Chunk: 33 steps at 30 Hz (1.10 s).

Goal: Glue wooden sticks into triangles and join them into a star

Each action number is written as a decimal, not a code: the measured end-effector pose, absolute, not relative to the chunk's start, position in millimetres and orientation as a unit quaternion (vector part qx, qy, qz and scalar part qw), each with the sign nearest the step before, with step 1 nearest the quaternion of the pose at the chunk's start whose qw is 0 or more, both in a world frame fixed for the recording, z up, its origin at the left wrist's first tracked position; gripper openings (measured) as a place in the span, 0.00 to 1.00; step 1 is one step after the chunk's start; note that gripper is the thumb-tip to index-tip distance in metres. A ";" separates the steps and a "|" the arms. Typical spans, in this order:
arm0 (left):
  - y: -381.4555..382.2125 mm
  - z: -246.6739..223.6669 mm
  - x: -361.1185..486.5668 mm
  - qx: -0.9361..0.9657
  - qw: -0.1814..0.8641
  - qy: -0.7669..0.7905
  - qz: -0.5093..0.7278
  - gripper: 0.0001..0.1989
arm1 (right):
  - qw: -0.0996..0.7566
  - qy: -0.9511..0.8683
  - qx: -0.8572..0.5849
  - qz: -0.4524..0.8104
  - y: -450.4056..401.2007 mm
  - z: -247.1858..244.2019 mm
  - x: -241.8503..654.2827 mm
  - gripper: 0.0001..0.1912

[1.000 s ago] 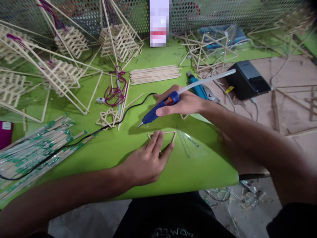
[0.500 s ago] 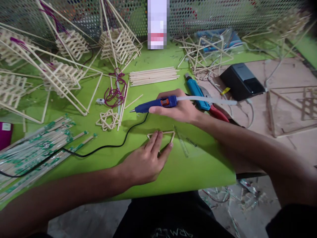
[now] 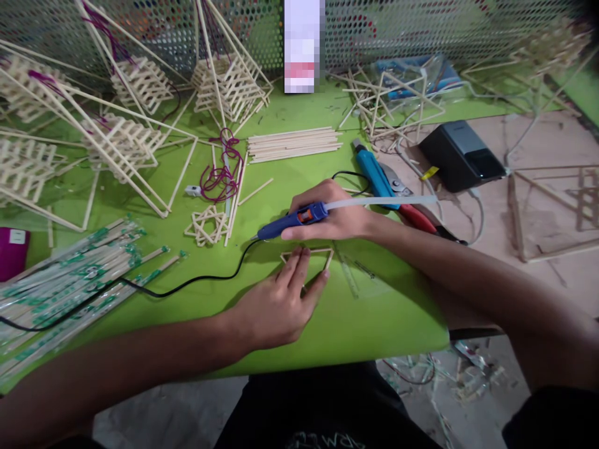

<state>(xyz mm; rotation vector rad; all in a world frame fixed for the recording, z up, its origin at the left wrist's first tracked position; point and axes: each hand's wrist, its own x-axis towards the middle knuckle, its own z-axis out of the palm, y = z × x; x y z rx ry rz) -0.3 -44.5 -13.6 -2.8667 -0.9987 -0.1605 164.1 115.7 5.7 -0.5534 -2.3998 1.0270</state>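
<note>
A green tabletop [image 3: 360, 337] carries most of the things, with a perforated panel [image 3: 402, 31] along its far edge. Large pale stick frames [image 3: 124, 146] crowd the left and far left, several with purple string tied on them. Dark clothing [image 3: 299, 411] at the bottom bears pale lettering; "RM" can be made out, the rest is unclear.

At near left lie sticks in clear wrappers [image 3: 93, 274] with green print too small to read. A black and grey box [image 3: 463, 156] stands at right; any marking on it is illegible. The tall pale screen [image 3: 299, 47] by the panel is pixelated, its writing unreadable.

The left hand [image 3: 276, 308] lies over a small triangular stick frame [image 3: 321, 251] on the tabletop, below the middle of the view. Two fingers press together across its upper side, while the thumb is spread apart at its right side. The right hand [image 3: 344, 215] has its fingers closed around a blue glue gun [image 3: 292, 222], nozzle pointing left, a translucent glue stick [image 3: 384, 201] projecting from the back.

Beyond the right hand are a bundle of bare sticks [image 3: 294, 144], a turquoise tool [image 3: 377, 178] and red-handled cutters [image 3: 416, 218]. A clear set square [image 3: 369, 287] lies right of the triangle, its tiny dark print illegible. Smaller still are a purple packet [image 3: 14, 255] with an unreadable white label [image 3: 17, 236], and a stick star [image 3: 208, 226].
</note>
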 end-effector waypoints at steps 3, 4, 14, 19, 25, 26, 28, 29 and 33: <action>-44.5 -13.6 -0.6 -0.941 0.055 -0.330 -0.054 0.31 | 0.246 -0.892 -0.185 0.331 116.1 3.7 162.0 0.25; -44.6 -13.7 -0.8 -0.941 0.056 -0.329 -0.052 0.31 | 0.249 -0.896 -0.184 0.317 116.0 2.9 161.1 0.25; -45.1 -15.7 -0.2 -0.942 0.057 -0.327 -0.053 0.32 | 0.243 -0.910 -0.206 0.264 122.1 0.5 154.7 0.24; -44.3 -14.8 -0.7 -0.944 0.052 -0.322 -0.055 0.31 | 0.236 -0.903 -0.235 0.270 124.2 2.4 152.1 0.24; -44.2 -15.2 -1.2 -0.944 0.053 -0.321 -0.053 0.31 | 0.227 -0.892 -0.283 0.271 123.9 2.5 150.0 0.29; -44.3 -15.0 -1.2 -0.944 0.053 -0.321 -0.053 0.30 | 0.223 -0.891 -0.287 0.272 123.9 2.6 150.0 0.29; -44.5 -14.7 -1.3 -0.944 0.053 -0.321 -0.053 0.30 | 0.216 -0.890 -0.287 0.281 124.1 3.1 150.5 0.28; -44.6 -14.6 -1.3 -0.944 0.053 -0.321 -0.053 0.30 | 0.214 -0.889 -0.284 0.288 124.2 3.5 151.0 0.27; -44.9 -14.9 -1.0 -0.944 0.053 -0.323 -0.055 0.30 | 0.228 -0.887 -0.266 0.301 124.9 5.2 154.1 0.26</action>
